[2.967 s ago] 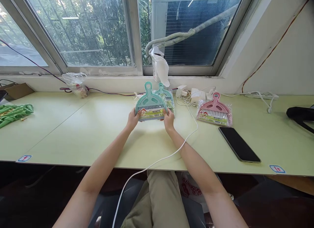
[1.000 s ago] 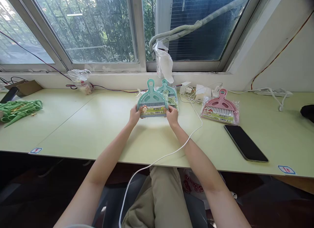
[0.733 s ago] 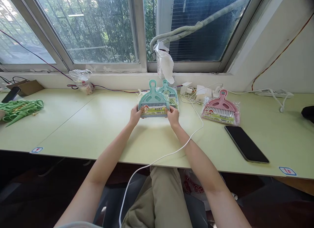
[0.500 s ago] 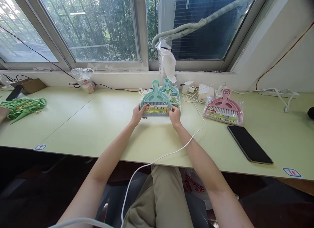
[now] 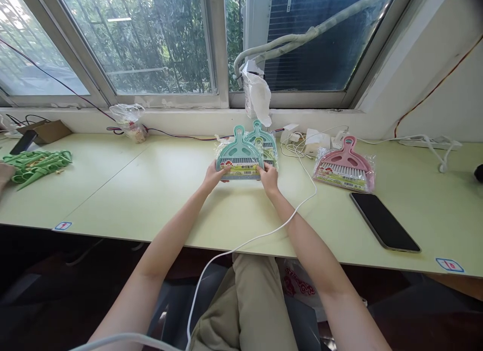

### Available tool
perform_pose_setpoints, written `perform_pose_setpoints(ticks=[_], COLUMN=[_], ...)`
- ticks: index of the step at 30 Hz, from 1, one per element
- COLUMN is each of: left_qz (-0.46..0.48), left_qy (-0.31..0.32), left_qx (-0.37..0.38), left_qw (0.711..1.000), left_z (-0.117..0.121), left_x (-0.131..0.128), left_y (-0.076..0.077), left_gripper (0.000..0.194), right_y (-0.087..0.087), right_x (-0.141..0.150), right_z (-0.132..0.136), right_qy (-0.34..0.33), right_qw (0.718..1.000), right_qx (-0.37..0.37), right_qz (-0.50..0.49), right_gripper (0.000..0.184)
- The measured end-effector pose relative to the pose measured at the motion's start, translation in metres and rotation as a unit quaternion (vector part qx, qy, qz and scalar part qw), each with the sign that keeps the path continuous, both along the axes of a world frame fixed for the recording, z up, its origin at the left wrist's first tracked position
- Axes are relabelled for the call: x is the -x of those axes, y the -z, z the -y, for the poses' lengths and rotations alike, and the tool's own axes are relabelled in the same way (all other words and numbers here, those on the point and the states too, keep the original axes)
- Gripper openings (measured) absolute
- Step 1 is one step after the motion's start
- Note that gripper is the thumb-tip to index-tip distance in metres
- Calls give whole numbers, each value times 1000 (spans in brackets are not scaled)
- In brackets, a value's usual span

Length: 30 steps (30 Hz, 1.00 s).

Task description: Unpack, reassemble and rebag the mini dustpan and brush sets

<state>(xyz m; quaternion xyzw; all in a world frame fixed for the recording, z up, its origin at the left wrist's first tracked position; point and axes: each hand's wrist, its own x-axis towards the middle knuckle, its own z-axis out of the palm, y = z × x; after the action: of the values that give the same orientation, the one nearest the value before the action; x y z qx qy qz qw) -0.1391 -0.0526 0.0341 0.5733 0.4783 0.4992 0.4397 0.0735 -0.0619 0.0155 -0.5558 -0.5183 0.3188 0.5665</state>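
Between my two hands is a teal dustpan and brush set in clear plastic wrap, with a printed yellow-green label across its lower part. My left hand grips its lower left corner, thumb on the front. At the lower right corner, my right hand grips it in the same way. Right behind it, partly covered, sits a second teal wrapped dustpan set. Farther right on the table lies a pink wrapped dustpan and brush set.
A black phone lies at the right. A white cable crosses over my right forearm. Chargers stand by the wall. At the left are green rolled pieces with another person's hand, a cardboard box and a plastic bag.
My left thumb has shifted slightly to the right on the front of the held set. Otherwise the hands and the sets stay nearly where they were.
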Motion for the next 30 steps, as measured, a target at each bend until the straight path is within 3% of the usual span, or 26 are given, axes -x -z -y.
perform_pose_setpoints(ticks=[6, 10, 13, 16, 21, 23, 30], left_qz=[14, 33, 61, 86, 85, 81, 53], left_qy=[-9, -25, -47, -102, -206, -244, -286], left_qx=[4, -1, -14, -26, 5, 37, 128], left_qw=[1000, 999, 997, 991, 975, 966, 948], left_z=[0, -2, -7, -16, -33, -39, -56], left_x=[2, 4, 8, 19, 55, 72, 115], left_y=[-2, -2, -1, 0, 4, 8, 23], left_gripper=[51, 51, 49, 45, 40, 37, 31], right_y=[0, -3, -7, -9, -1, 4, 10], right_x=[3, 3, -3, -16, -47, -56, -63], right_z=[0, 2, 4, 1, -11, -15, -19], right_qy=[-14, -15, 21, 104, 243, 250, 203], right_qw=[999, 999, 993, 984, 954, 950, 949], right_qx=[23, 11, -29, -55, 26, 59, 139], right_qz=[-30, 47, 115, 137, 172, 176, 196], right_gripper=[38, 47, 53, 48, 42, 41, 50])
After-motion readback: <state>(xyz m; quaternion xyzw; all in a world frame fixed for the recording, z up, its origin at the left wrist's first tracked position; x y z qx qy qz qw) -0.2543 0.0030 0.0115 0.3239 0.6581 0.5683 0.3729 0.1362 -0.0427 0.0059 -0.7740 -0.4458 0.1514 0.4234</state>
